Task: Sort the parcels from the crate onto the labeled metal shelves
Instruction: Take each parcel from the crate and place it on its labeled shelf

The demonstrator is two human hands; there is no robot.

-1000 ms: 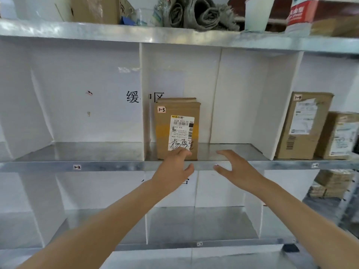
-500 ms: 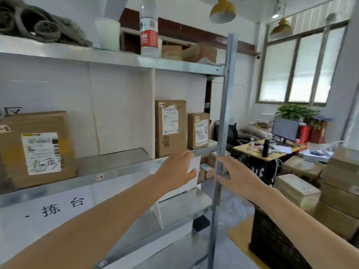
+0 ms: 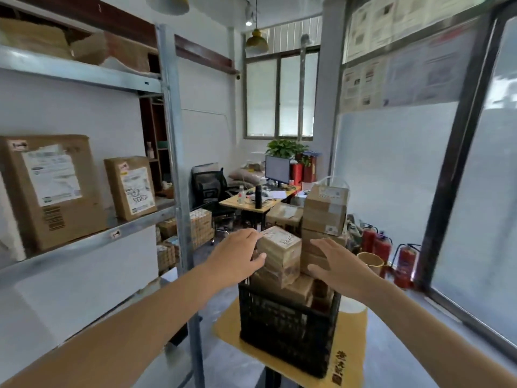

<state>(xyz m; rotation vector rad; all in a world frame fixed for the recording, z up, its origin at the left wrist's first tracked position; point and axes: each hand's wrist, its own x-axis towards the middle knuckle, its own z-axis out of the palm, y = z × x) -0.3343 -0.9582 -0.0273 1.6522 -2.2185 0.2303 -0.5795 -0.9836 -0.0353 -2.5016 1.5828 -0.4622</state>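
A black plastic crate (image 3: 285, 323) stands on a yellow stool, piled with cardboard parcels. The nearest top parcel (image 3: 279, 247) is a small brown box with a handwritten white label. My left hand (image 3: 237, 261) reaches to its left side, fingers straight and spread, fingertips at the box's top edge. My right hand (image 3: 338, 267) hovers open to the parcel's right, in front of a taller parcel stack (image 3: 324, 214). Neither hand grips anything. The metal shelf (image 3: 84, 245) on the left carries two upright parcels, a large one (image 3: 53, 189) and a smaller one (image 3: 131, 189).
The shelf's upright post (image 3: 181, 191) stands just left of the crate. A desk with a monitor (image 3: 277, 169) and an office chair (image 3: 209, 189) lies behind. Red fire extinguishers (image 3: 402, 264) line the glass wall at right. More boxes sit on the floor behind the post.
My view has swung right, from the shelf bay with parcel 1-3 to the crate. Both empty hands travelled with it and now flank the top parcel.
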